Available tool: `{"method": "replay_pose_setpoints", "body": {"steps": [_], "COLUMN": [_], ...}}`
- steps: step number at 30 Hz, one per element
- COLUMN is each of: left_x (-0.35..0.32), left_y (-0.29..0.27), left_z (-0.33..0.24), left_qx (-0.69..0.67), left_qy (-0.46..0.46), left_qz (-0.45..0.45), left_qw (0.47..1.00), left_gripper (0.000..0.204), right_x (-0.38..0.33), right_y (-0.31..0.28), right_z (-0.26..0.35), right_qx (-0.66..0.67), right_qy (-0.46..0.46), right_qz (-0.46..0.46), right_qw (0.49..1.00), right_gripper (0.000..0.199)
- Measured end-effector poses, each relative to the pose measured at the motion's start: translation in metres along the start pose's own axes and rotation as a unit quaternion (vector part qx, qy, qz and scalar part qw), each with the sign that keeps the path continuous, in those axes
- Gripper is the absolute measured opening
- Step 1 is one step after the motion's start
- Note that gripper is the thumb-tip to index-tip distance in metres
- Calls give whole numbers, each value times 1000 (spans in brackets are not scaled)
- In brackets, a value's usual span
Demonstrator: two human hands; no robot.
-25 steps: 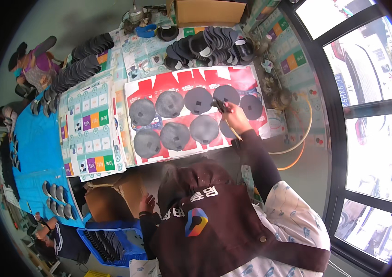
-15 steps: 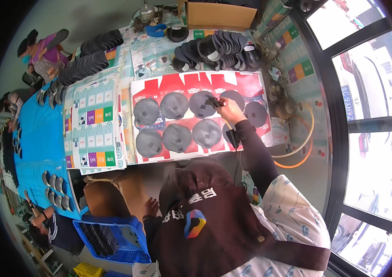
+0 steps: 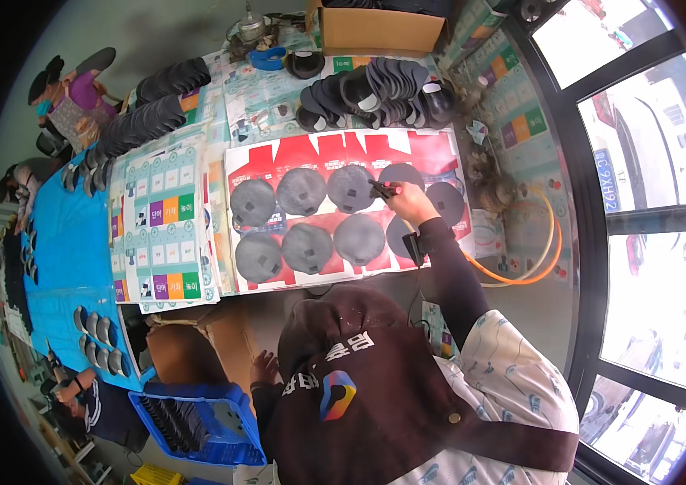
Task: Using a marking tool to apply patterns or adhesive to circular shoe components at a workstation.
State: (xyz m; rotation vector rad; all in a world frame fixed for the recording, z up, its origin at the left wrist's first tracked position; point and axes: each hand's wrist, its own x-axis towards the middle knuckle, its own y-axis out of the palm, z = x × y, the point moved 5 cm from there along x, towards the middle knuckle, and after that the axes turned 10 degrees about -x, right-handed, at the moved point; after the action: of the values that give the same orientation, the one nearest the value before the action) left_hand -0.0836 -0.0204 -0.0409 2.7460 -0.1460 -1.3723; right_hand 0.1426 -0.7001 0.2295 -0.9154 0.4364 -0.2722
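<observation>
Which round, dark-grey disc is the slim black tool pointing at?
The disc third from left, far row: the tool in the right hand points left at it; its right neighbour lies behind the tip.

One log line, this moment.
right hand: holds dark tool over discs | left hand: open, near carton | discs: two rows on red-white sheet

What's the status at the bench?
Right hand gripping dark tool over grey discs. Left hand open, near cardboard box. Discs in two rows on printed sheet. Right sleeve partly hides one.
</observation>
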Motion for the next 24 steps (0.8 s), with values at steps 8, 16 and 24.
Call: {"method": "replay_pose_setpoints", "body": {"steps": [8, 16, 24], "left_x": [8, 0, 5], "left_y": [3, -4, -13], "left_z": [-28, -21, -12], "left_qx": [-221, -239, -92], "left_qy": [-78, -112, -22], "left_qz": [-81, -94, -34], "left_qw": [969, 960, 995], "left_gripper": [48, 45, 46], "right_x": [-11, 1, 4], "right_y": [-3, 26, 28], "right_z": [-11, -10, 1], "right_qx": [6, 99, -12], "right_qy": [39, 61, -12], "right_qz": [-66, -1, 42], "right_qw": [997, 993, 999], "right_gripper": [32, 29, 22]}}
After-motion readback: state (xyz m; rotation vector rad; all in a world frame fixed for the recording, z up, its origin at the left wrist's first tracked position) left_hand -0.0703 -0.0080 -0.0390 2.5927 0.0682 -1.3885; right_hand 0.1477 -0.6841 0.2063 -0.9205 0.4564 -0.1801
